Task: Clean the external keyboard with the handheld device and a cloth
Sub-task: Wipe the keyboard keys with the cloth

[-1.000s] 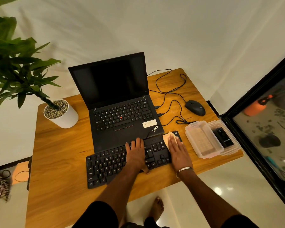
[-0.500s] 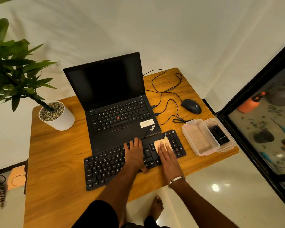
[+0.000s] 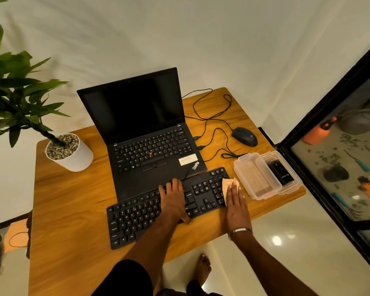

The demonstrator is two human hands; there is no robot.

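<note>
Keyboard: flat black plastic external keyboard (image 3: 141, 214), glossy wooden tabletop (image 3: 73, 210).
Left hand (image 3: 174, 202): fingers flat on keys.
Right hand (image 3: 236, 206): flat, pressing crumpled beige cloth (image 3: 226, 184), keyboard's 3 o'clock end.

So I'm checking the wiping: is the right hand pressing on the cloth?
Touching. The head view shows the right hand lying flat on the cloth at the keyboard's right end.

We see the black external keyboard (image 3: 158, 208) lying flat and slanted just in front of the laptop (image 3: 143, 133), its far edge touching the laptop's base. A beige cloth (image 3: 226, 184) (crumpled, partly covered) lies on the keyboard's right end.
</note>
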